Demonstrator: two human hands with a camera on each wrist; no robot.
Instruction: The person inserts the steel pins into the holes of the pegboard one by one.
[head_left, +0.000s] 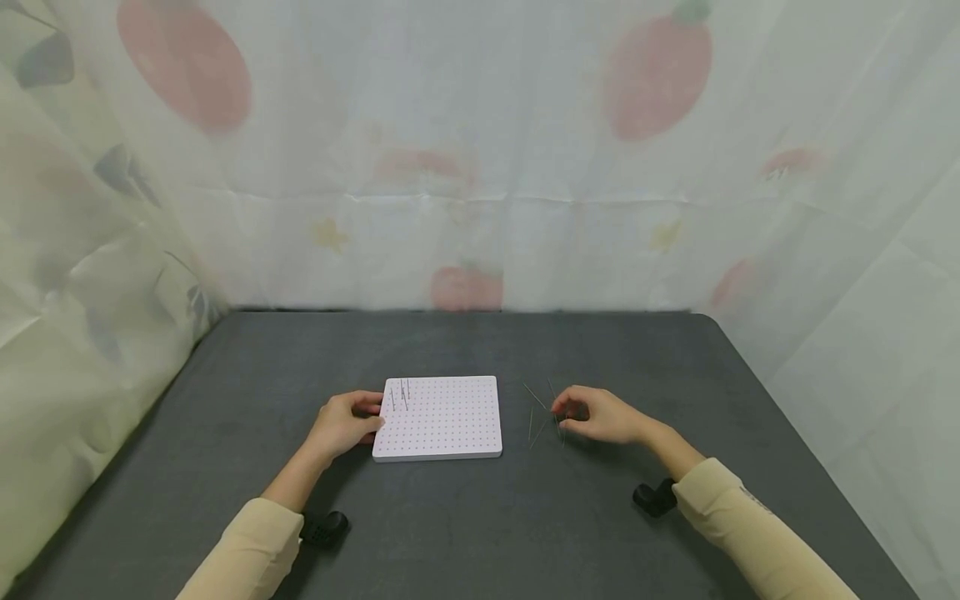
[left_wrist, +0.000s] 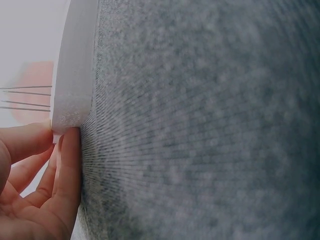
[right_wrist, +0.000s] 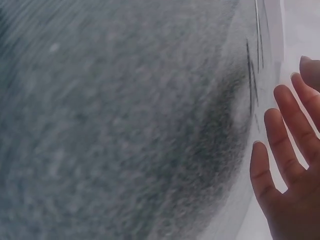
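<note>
A white pegboard (head_left: 442, 421) with rows of small holes lies on the dark table. Several thin metal needles (head_left: 406, 394) stand upright in its far left corner; the left wrist view shows these needles (left_wrist: 27, 105) side on. My left hand (head_left: 347, 427) grips the board's left edge, thumb at the top face and fingers (left_wrist: 67, 175) by the side. To the right of the board, several loose needles (head_left: 536, 396) lie scattered on the table. Just over them hovers my right hand (head_left: 600, 414), its fingers (right_wrist: 285, 145) loosely bent and apart, holding nothing that I can see.
The dark grey tabletop (head_left: 465, 525) spreads around the board. Behind it hangs a pale curtain (head_left: 480, 167) with fruit prints, and more curtain (head_left: 90, 350) falls along the left side. Each wrist carries a black camera, such as the right one (head_left: 654, 498).
</note>
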